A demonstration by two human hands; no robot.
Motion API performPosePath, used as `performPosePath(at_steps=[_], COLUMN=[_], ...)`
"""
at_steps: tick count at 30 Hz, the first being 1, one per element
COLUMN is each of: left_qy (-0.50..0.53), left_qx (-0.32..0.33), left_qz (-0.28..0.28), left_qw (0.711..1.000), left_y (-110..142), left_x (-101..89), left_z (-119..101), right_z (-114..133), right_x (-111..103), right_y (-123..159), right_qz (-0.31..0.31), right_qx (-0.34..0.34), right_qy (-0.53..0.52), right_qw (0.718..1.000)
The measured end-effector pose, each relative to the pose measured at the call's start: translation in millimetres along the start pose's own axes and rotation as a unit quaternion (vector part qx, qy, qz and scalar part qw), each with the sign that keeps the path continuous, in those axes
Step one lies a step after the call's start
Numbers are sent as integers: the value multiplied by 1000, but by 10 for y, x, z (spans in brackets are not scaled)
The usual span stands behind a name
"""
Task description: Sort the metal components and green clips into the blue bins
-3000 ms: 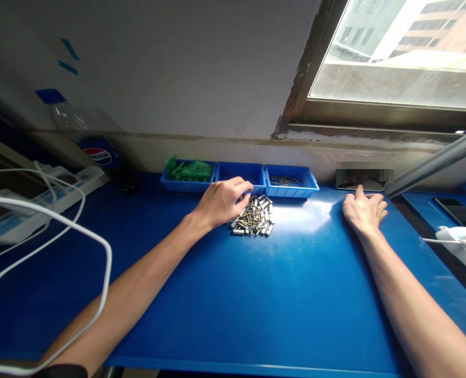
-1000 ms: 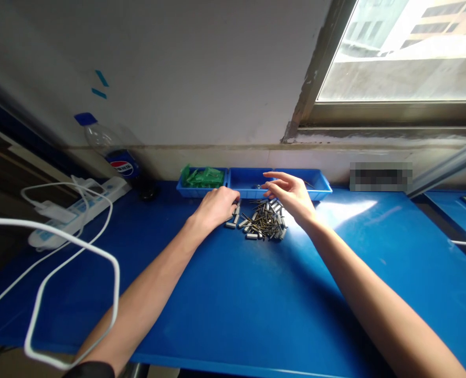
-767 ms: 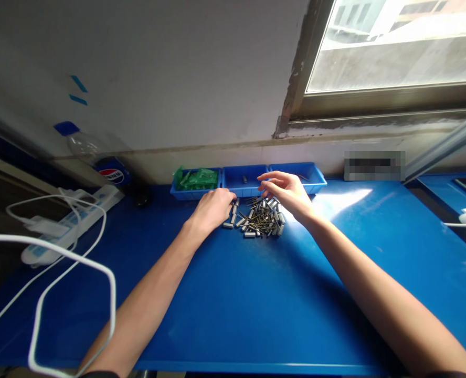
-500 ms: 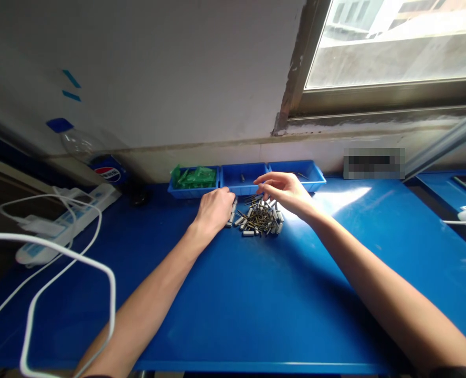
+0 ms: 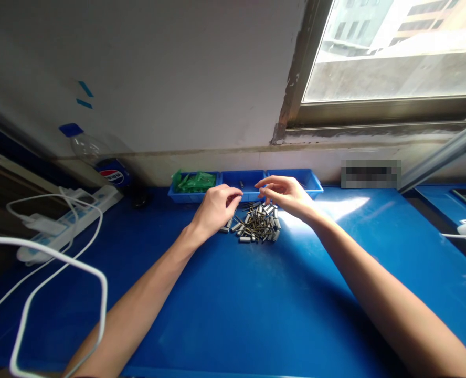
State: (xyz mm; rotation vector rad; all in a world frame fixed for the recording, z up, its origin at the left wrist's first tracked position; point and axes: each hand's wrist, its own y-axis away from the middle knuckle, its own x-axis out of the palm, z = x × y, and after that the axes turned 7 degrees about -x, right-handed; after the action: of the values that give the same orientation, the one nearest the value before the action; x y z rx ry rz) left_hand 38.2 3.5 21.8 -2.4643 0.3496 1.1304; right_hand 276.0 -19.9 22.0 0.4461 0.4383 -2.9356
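My left hand (image 5: pixel 218 206) is at the left edge of a pile of small metal parts (image 5: pixel 258 223). Its thumb and forefinger are pinched together; whatever lies between the tips is too small to make out. Above the far right side of the pile hovers my right hand (image 5: pixel 286 195), its fingers bent and slightly apart, with nothing visible in them. Thin brass-coloured and dark pins lie heaped in the pile among short silver-grey blocks. A few grey pieces (image 5: pixel 225 229) lie beside it, partly covered by my left hand.
Behind the pile stands a blue three-part bin (image 5: pixel 193 197). Green plastic packets (image 5: pixel 197 182) fill its left compartment, and a small dark piece (image 5: pixel 241 184) lies in the middle one. A cola bottle (image 5: pixel 113 170), power strip (image 5: pixel 73 223) and looping white cable (image 5: pixel 103 294) are at left.
My left hand has lifted slightly off the grey pieces at the pile's left side, its pinch now turned into view. My right hand stays over the pile. The camera view has shifted a little.
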Motion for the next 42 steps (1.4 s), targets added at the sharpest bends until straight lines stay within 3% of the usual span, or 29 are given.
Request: performPosePath(at_steps=[3, 5, 10, 13, 15, 18, 20, 25, 29, 33, 38, 42], left_qy=[225, 313, 343, 233, 69, -134, -216, -258, -165, 46, 254, 331], left_qx=[-40, -54, -61, -34, -18, -43, -56, -53, -22, -1, -43, -67], left_qz=[5, 21, 45, 55, 95, 154, 168, 158, 125, 54, 32, 42], left_qw=[974, 948, 936, 970, 993, 978, 960, 952, 978, 998, 966, 940], left_y=[-44, -59, -54, -58, -59, -41, -20, 7, -22, -42, -22, -14], left_x=[-40, -32, 5, -94, -205, -326, -335, -253, -259, -258, -177, -77], left_z=[-26, -19, -14, 30, 96, 191, 211, 128, 67, -7, -82, -67], right_z=[23, 41, 24, -29, -62, -74, -57, -10, 5, 37, 12, -49], right_x=[10, 62, 266, 330, 333, 307, 286, 230, 183, 159, 173, 219], right_y=[35, 50, 43, 13, -9, -33, -39, -31, -24, 5, 64, 83], right_qz=[51, 64, 18, -44, -86, -130, -142, -134, -123, -67, 32, 35], right_qx=[11, 20, 43, 44, 43, 50, 59, 61, 60, 70, 85, 74], right_qy=[-11, -52, -170, -164, -151, -151, -158, -163, -150, -123, -206, -265], right_qw=[999, 996, 984, 984, 984, 979, 975, 976, 979, 988, 974, 961])
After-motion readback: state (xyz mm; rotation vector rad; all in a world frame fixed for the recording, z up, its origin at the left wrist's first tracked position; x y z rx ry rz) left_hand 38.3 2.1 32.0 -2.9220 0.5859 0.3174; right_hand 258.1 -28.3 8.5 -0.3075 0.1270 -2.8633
